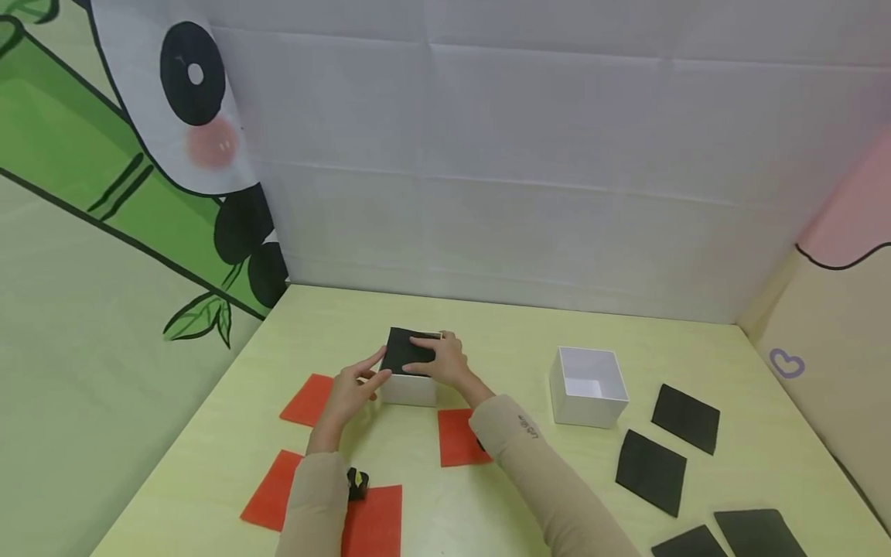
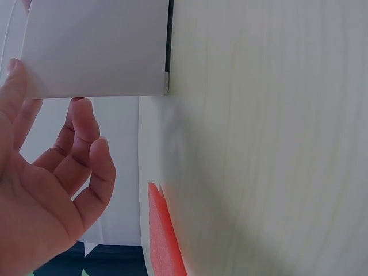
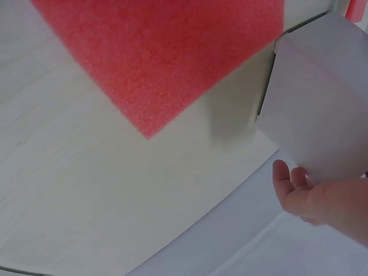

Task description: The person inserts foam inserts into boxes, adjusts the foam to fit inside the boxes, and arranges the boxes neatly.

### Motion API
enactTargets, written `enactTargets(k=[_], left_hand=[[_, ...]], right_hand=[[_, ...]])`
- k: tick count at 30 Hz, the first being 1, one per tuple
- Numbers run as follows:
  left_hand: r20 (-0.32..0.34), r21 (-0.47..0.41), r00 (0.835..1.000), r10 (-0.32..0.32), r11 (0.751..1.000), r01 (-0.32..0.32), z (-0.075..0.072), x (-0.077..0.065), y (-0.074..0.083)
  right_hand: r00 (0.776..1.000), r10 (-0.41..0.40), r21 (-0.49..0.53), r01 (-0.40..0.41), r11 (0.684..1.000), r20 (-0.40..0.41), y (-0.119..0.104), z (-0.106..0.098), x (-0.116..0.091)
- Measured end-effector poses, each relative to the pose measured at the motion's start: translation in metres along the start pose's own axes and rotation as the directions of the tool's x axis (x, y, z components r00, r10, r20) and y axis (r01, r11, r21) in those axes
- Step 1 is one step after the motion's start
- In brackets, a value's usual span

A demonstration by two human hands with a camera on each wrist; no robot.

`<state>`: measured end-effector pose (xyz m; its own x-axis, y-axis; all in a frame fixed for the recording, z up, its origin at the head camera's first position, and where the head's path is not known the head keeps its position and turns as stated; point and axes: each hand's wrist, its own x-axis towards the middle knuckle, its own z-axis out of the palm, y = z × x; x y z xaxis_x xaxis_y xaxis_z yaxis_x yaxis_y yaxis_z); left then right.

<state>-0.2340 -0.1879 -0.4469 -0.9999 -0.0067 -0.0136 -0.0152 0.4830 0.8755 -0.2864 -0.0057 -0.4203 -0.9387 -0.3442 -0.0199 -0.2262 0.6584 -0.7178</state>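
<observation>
A white box (image 1: 409, 391) stands left of the table's middle with a black foam sheet (image 1: 402, 352) over its top. My left hand (image 1: 353, 391) touches the sheet's left edge and near-left corner with index finger and thumb; the left wrist view shows its other fingers loosely bent beside the box wall (image 2: 98, 52). From the right, my right hand (image 1: 445, 360) reaches over the sheet, thumb and index finger stretched apart on it. Its other fingers lie at the far right rim, and in the right wrist view fingertips (image 3: 280, 172) show beside the box (image 3: 322, 98).
Another white box (image 1: 592, 410), open at the top, stands to the right. Several black sheets (image 1: 652, 472) lie on the right side of the table. Red foam sheets (image 1: 462, 439) lie around and below my forearms. A white cloth wall (image 1: 487, 178) rises behind the table (image 1: 515, 333).
</observation>
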Motion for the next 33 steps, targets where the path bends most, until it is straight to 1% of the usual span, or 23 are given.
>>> enactTargets(k=[8,14,18,26,33], left_hand=[[0.002,0.002,1.000,0.023,1.000,-0.023,-0.003,-0.002,-0.001],[0.008,-0.004,1.000,0.025,1.000,-0.025,-0.006,-0.004,-0.003],[0.011,0.000,1.000,0.025,1.000,-0.025,-0.008,-0.004,-0.006],[0.004,0.002,1.000,0.002,1.000,-0.002,-0.003,-0.003,-0.002],[-0.009,0.007,1.000,0.001,1.000,-0.001,0.000,-0.001,-0.001]], right_hand=[[0.999,0.042,-0.050,-0.041,0.998,0.009,-0.004,0.008,0.001],[0.994,0.099,-0.039,-0.097,0.995,0.044,-0.007,0.012,0.001],[0.992,0.111,-0.034,-0.109,0.993,0.054,-0.009,0.014,0.000],[0.996,0.064,-0.046,-0.061,0.997,0.065,-0.007,0.003,0.000],[0.993,0.108,-0.086,-0.103,0.991,0.050,-0.005,-0.010,0.002]])
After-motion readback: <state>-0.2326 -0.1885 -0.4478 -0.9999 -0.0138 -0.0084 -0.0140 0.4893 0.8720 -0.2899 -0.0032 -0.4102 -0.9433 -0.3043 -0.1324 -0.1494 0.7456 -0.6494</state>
